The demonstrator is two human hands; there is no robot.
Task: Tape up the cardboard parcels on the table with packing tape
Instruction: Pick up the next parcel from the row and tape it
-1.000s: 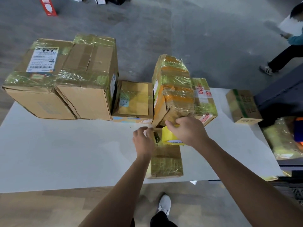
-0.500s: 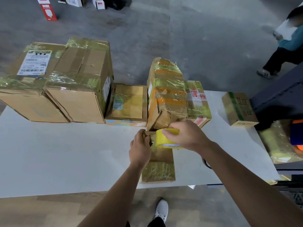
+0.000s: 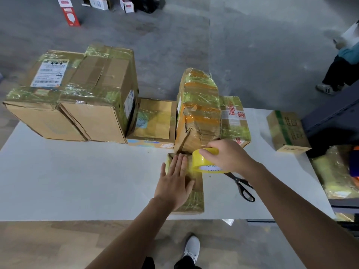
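— Near the front edge of the white desk, why the flat left grip?
— Spread fingers pin the small brown cardboard parcel, so my right grip, curled round the yellow tape roll, can pull against it.

The tape roll core reads "CHINA" and "MADE IN".
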